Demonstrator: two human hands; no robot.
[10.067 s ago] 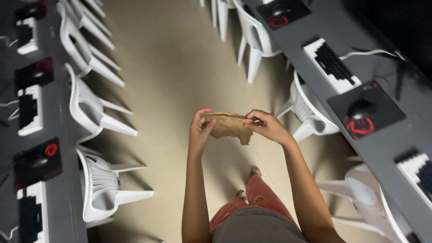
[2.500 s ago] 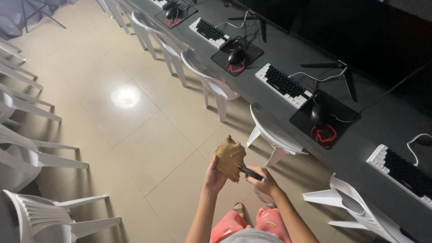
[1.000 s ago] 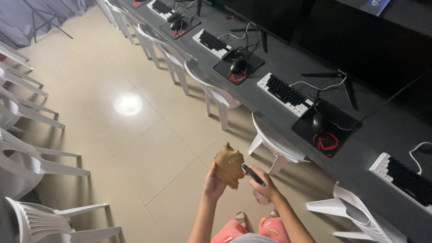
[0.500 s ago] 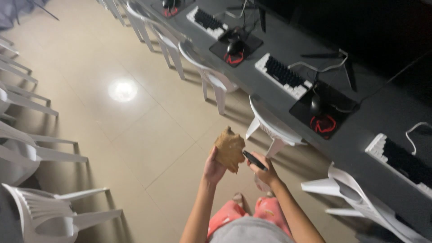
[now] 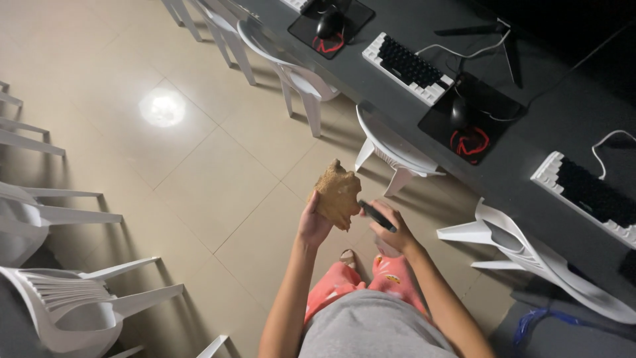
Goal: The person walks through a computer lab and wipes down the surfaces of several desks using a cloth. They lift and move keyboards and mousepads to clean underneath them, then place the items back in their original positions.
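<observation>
Hands gripping cloth, pen

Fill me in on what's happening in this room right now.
A person stands in the aisle of a computer room. Their left hand holds up a crumpled brown cloth, and their right hand holds a slim black object, too small to identify, with its tip against the cloth. To their right, a long dark desk carries keyboards and mice on mats, with white plastic chairs pushed up to it. More chairs line the left side.
</observation>
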